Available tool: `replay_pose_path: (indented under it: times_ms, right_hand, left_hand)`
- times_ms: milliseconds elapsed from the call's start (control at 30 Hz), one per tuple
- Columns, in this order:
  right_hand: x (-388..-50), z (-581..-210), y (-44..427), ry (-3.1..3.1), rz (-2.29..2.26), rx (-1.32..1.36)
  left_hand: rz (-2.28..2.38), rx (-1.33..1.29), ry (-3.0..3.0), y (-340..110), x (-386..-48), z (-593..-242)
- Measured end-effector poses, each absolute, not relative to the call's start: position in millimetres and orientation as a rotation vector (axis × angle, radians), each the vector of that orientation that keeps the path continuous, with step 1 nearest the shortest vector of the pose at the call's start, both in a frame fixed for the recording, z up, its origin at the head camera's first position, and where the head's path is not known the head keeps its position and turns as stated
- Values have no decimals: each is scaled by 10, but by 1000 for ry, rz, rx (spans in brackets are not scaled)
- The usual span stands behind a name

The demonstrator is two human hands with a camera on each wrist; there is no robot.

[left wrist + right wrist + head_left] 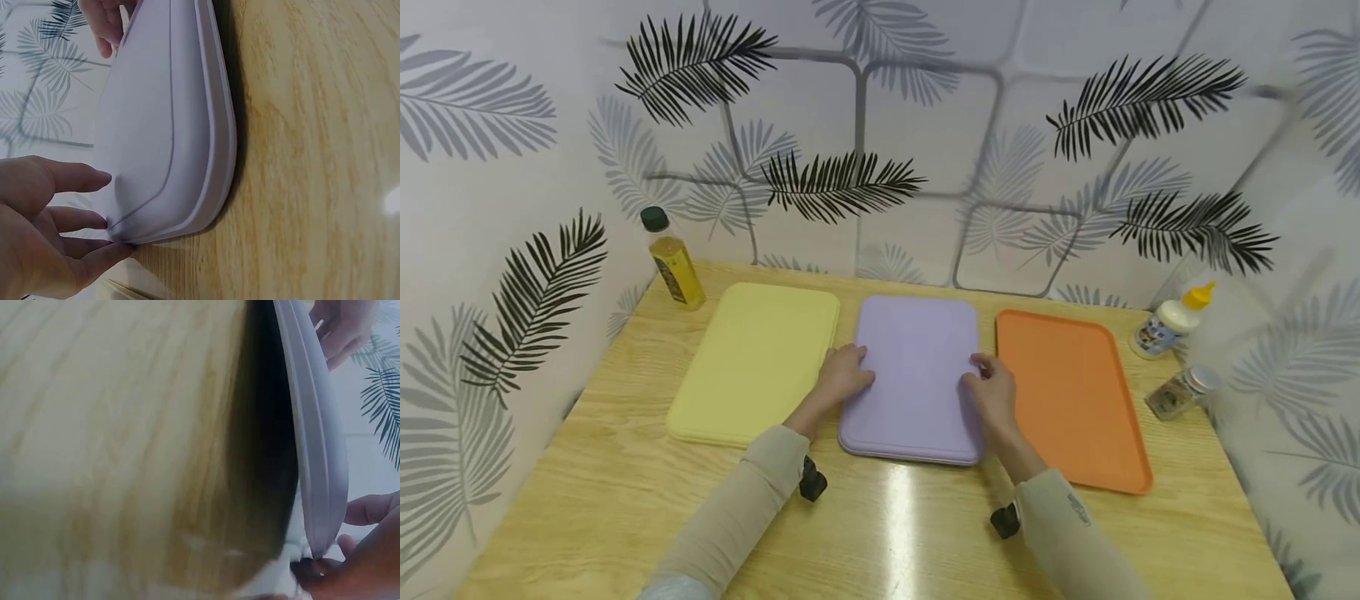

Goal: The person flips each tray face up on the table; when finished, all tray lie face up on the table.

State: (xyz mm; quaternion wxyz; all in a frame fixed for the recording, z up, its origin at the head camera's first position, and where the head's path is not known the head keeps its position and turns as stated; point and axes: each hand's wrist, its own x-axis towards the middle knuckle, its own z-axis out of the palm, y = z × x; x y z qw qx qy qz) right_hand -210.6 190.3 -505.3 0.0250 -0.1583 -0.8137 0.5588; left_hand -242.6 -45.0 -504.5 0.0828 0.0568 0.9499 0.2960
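Note:
A lilac tray (pixel 917 375) lies bottom-up on the table between my hands, its edge looking double-layered in the left wrist view. My left hand (pixel 842 377) holds its left edge, the thumb over the top and the lower fingers at the rim. On the opposite side my right hand (pixel 992 390) grips the right edge, thumb above and fingers beneath. In the right wrist view a dark gap shows under the tray's side. Left of it lies a yellow tray (pixel 760 358); to the right is an orange tray (pixel 1067 400) with a raised rim.
An oil bottle (pixel 677 267) with a green cap stands at the back left. On the right are a white bottle (pixel 1165 325) with a yellow nozzle and a small jar (pixel 1176 396). A leaf-patterned wall (pixel 910 242) rises behind the wooden table (pixel 850 542).

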Motion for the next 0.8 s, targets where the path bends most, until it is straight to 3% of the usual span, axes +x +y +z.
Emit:
replay_pose_path:
  times_ms: [400, 800]
  right_hand:
    - [-2225, -4818, 2117, -2684, 1403, -241]
    - [-2347, -4510, 2230, -2797, 1637, -44]
  left_hand:
    - [906, 205, 2783, -526, -2456, -5036]
    - [982, 246, 2703, -587, -2519, -4994]
